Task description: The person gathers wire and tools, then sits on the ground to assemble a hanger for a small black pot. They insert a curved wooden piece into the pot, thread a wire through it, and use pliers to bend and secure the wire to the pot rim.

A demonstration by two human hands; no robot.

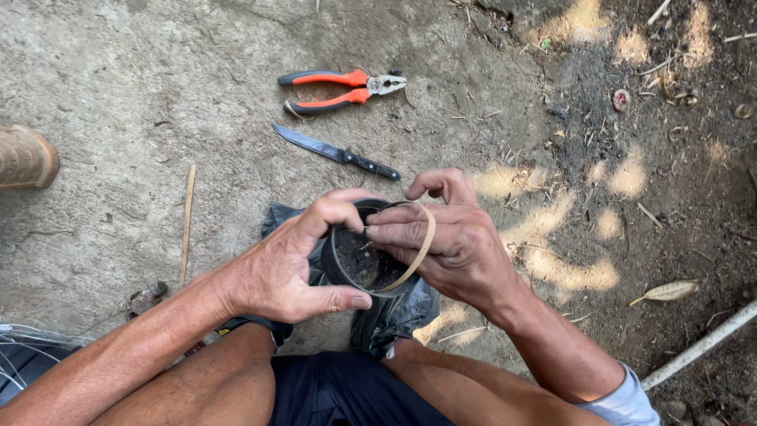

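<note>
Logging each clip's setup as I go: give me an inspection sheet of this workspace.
Surface: bare concrete ground, dusty, meeting soil on the right.
Job's things: small black pot holding dark soil; thin tan strip bent around its rim.
Clutter: orange-handled pliers; black-handled knife; thin stick; black plastic sheet under the pot.
Hands: left hand cups the pot; right hand pinches the strip at the rim.
Cables: thin wires at lower left.
Surroundings: shoe at left edge; white pipe; dry leaves on soil.
</note>
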